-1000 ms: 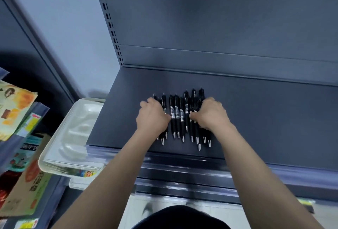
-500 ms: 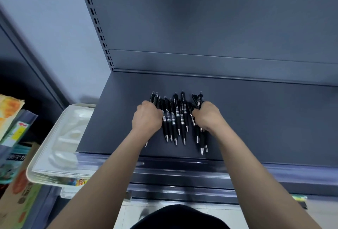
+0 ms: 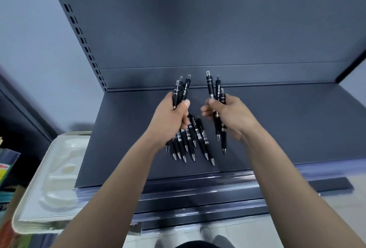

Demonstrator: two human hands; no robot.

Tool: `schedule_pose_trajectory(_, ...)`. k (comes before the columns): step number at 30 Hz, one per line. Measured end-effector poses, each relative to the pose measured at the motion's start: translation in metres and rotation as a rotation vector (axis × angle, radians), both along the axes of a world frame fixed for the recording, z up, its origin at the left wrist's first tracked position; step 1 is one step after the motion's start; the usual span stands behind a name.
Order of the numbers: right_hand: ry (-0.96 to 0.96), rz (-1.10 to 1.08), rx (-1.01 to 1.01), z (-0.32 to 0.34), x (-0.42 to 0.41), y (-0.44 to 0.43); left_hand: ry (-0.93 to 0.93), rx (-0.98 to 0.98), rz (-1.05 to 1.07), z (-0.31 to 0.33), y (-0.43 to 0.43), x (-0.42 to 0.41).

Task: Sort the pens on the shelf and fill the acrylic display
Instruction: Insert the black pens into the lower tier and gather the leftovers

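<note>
Two bundles of black pens [image 3: 198, 138] held over the shelf [image 3: 277, 124]. Left hand [image 3: 170, 117]: fingers curled round the larger bundle, roughly eight tips showing. Right hand [image 3: 231, 115]: fingers gripping three. Long axes run front to back, tips toward the person, clickers toward the back panel [image 3: 198, 29]. Shelf is dark grey metal; one white moulded tray [image 3: 51, 178] to its left.

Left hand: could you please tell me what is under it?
Under the left hand, black pens fan out, tips toward the shelf front; the hand covers their middles, so their count is hidden.
</note>
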State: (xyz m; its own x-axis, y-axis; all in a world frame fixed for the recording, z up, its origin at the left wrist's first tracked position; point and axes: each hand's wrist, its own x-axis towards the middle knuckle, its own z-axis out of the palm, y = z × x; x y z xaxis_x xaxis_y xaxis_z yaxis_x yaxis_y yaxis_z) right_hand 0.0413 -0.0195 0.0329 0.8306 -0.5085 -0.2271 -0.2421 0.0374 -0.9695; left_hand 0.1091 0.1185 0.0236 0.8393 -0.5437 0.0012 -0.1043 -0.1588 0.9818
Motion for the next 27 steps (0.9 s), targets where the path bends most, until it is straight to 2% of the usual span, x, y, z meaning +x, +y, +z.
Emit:
schedule_pose_trajectory(5,-0.014,-0.165,0.007,0.004,-0.034,-0.016,0.075,-0.177,-0.179,0.007,-0.023,-0.018)
schedule_pose_trajectory(10,-0.104,-0.255,0.109,0.009,-0.066,-0.027,-0.055,-0.152,-0.285,0.007,-0.047,-0.043)
schedule_pose_trajectory(14,-0.173,-0.256,0.191,0.013,-0.099,-0.050,-0.054,-0.151,-0.327,0.009,-0.076,-0.072)
schedule_pose_trajectory(20,-0.199,-0.292,0.135,0.015,-0.179,-0.123,0.002,-0.144,-0.370,0.017,-0.156,-0.145)
schedule_pose_trajectory(27,-0.188,-0.334,-0.018,0.023,-0.299,-0.242,0.022,-0.151,-0.439,0.029,-0.283,-0.261)
